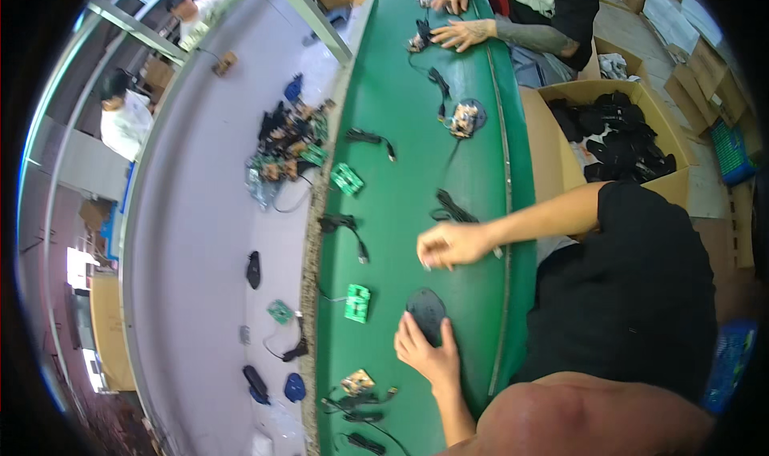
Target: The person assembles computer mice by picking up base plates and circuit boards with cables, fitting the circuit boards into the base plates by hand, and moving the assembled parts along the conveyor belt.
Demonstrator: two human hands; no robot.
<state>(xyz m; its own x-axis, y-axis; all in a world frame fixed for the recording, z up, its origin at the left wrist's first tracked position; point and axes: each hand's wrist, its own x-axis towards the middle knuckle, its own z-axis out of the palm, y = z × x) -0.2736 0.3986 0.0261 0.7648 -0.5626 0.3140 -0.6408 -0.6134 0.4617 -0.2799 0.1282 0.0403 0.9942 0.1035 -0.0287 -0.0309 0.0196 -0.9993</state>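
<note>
My left hand point(428, 356) grips the near edge of a dark grey round disc-like base point(426, 310), thumb on one side and fingers on the other. The disc lies on the green belt point(392, 240). Just beyond it, my right hand point(455, 245) hovers with its fingers curled together; whatever they pinch is too small to make out. A bundled black cable point(454, 206) lies right behind that hand. Left of the disc sits a green circuit board point(357, 304) with a thin wire. Farther up the belt is another dark round base point(467, 118) with a tan board on it.
More cables and a green board point(347, 179) line the belt's left side. Loose parts are heaped point(288, 144) on the pale side table. Another person's hands point(465, 33) work at the far end. An open carton point(633, 140) of black parts stands at right.
</note>
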